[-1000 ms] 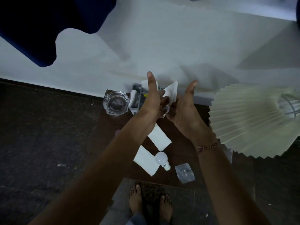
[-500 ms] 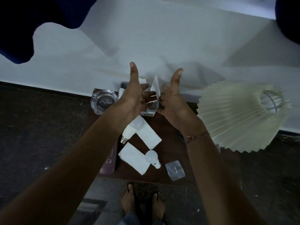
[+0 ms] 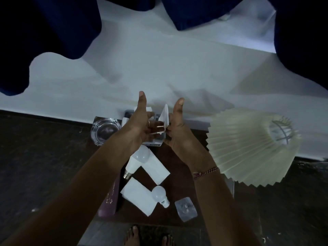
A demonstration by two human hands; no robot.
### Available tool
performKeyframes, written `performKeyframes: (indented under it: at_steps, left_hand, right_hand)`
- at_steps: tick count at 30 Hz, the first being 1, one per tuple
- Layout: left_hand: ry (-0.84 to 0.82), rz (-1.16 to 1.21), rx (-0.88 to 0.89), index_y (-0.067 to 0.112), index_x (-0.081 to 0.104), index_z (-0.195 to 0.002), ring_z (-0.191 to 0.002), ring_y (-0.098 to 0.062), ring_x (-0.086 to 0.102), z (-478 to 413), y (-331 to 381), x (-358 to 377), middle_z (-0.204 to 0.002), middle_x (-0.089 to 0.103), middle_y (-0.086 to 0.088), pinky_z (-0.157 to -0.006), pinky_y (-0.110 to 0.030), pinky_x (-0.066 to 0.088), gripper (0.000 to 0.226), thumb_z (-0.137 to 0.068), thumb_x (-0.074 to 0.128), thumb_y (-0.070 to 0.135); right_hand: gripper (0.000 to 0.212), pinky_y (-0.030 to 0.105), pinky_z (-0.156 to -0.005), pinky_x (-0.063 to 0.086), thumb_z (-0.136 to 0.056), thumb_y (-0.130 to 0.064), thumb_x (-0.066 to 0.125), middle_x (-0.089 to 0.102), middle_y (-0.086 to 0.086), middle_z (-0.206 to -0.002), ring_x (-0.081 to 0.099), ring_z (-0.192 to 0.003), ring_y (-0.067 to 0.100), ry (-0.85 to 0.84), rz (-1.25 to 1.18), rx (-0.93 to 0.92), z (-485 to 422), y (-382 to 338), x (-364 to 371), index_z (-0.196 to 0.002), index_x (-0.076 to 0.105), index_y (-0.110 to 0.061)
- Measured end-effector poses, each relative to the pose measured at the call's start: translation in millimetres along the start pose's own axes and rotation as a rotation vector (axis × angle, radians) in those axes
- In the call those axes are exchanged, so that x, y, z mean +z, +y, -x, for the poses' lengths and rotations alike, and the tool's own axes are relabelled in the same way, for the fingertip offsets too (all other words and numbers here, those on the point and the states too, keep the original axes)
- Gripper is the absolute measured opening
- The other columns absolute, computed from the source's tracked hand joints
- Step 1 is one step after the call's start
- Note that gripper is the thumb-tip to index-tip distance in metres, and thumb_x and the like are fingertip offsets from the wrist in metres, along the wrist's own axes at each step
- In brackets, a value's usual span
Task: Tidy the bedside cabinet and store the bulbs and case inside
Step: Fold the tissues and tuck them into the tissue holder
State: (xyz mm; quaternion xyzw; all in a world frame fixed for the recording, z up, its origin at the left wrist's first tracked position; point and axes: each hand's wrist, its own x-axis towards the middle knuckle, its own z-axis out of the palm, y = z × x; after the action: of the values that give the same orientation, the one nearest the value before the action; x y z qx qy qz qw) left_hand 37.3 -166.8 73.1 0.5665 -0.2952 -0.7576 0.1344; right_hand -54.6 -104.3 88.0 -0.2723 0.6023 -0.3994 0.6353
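Note:
Both hands are raised over the back of the dark wooden bedside cabinet top, thumbs up. My left hand and my right hand pinch a folded white paper between their fingers. Below them sits a small grey box, mostly hidden. A large white bulb lies beside a white paper slip. A small white bulb rests on another white slip. A purple case lies at the cabinet's left edge, partly under my left forearm.
A glass ashtray stands at the back left. A pleated cream lampshade lies tilted on the right. A small clear plastic packet lies at the front right. White bedding and dark blue fabric lie beyond. Bare feet stand below.
The view shifted, so the large bulb and purple case came into sight. Both hands stayed together on the white paper, which is now folded narrower between the fingers.

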Motion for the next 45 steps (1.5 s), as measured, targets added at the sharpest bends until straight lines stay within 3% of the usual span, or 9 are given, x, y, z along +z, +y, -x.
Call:
performKeyframes:
  at_steps: [8,11,13,17,21,24,30,37,45]
  left_hand:
    - [0.016,-0.035,-0.007,-0.002,0.044,-0.133,-0.082,-0.028,0.059,-9.8,-1.2,-8.1,-0.117,0.056,-0.022,-0.098,-0.046,0.045,0.101,-0.078,0.024,0.08]
    - [0.012,-0.046,-0.016,-0.003,0.048,-0.13,-0.086,-0.029,0.06,-13.8,-5.4,-7.2,-0.106,0.059,-0.017,-0.094,-0.044,0.048,0.098,-0.079,0.029,0.078]
    - [0.01,-0.036,-0.017,-0.002,0.049,-0.127,-0.093,-0.031,0.058,-15.4,-7.6,-5.5,-0.098,0.06,-0.014,-0.094,-0.045,0.048,0.096,-0.08,0.027,0.078]
    - [0.037,0.007,-0.019,0.0,0.049,-0.129,-0.09,-0.029,0.059,-15.9,-12.2,-4.3,-0.09,0.062,-0.01,-0.091,-0.043,0.048,0.096,-0.081,0.021,0.078]
    - [0.145,0.052,0.018,0.001,0.048,-0.129,-0.082,-0.024,0.061,-9.5,-22.5,-8.4,-0.091,0.063,-0.008,-0.076,-0.035,0.051,0.087,-0.085,0.024,0.072]
    - [0.163,0.096,0.024,0.003,0.056,-0.115,-0.092,-0.026,0.061,7.6,-37.7,-7.9,-0.099,0.064,-0.014,-0.076,-0.03,0.049,0.067,-0.093,0.025,0.059]
    - [0.18,0.233,-0.112,0.0,0.06,-0.085,-0.074,-0.021,0.058,32.6,-93.9,-2.3,-0.082,0.062,-0.013,-0.07,-0.026,0.046,0.036,-0.099,0.037,0.024]
    - [0.33,0.39,-0.242,0.007,0.045,-0.066,-0.058,-0.017,0.04,10.2,-138.2,-4.1,-0.067,0.043,-0.009,-0.052,-0.022,0.036,0.028,-0.094,0.04,0.004]
    - [0.411,0.269,-0.214,0.01,0.046,-0.065,-0.059,-0.015,0.045,-22.9,-161.9,-4.3,-0.066,0.048,-0.005,-0.059,-0.029,0.04,0.029,-0.094,0.044,0.01]
  right_hand:
    - [0.07,0.036,-0.098,0.042,-0.079,-0.074,0.007,0.062,0.011,-0.115,0.058,-0.107,0.021,0.014,-0.029,0.05,-9.1,7.4,1.2,-0.09,0.059,-0.029]
    - [0.081,0.041,-0.106,0.038,-0.058,-0.086,0.017,0.065,0.008,-0.112,0.059,-0.105,0.018,0.07,-0.041,0.029,-16.5,19.1,3.1,-0.095,0.062,-0.03]
    - [0.072,0.035,-0.102,0.039,-0.068,-0.079,0.013,0.062,0.007,-0.114,0.057,-0.099,0.015,0.084,-0.064,0.045,-18.0,24.1,2.6,-0.093,0.06,-0.03]
    - [0.073,0.029,-0.093,0.035,-0.088,-0.063,0.007,0.052,0.017,-0.133,0.052,-0.106,0.016,0.095,-0.053,0.081,-12.4,28.4,-3.0,-0.122,0.052,-0.017]
    - [0.056,0.014,-0.067,0.043,-0.095,-0.05,0.013,0.062,0.0,-0.098,0.054,-0.081,0.007,0.192,-0.079,0.025,-1.4,31.0,-9.7,-0.107,0.057,-0.016]
    - [0.04,0.016,-0.072,0.046,-0.095,-0.044,0.033,0.06,-0.005,-0.093,0.058,-0.088,0.009,0.348,-0.063,-0.019,8.6,47.0,-14.5,-0.105,0.061,-0.018]
    - [0.022,0.031,-0.086,0.054,-0.091,-0.017,0.055,0.067,0.001,-0.091,0.063,-0.088,0.012,0.436,0.293,0.007,22.3,97.1,-23.0,-0.108,0.065,-0.009]
    - [0.027,0.013,-0.085,0.041,-0.089,-0.009,0.055,0.065,0.008,-0.117,0.06,-0.106,0.013,0.403,0.706,-0.029,9.8,132.8,-20.5,-0.115,0.062,-0.006]
    - [0.032,0.029,-0.092,0.049,-0.087,-0.019,0.06,0.06,0.011,-0.12,0.058,-0.108,0.02,0.377,0.978,0.059,-5.5,156.4,-21.8,-0.118,0.059,-0.008]
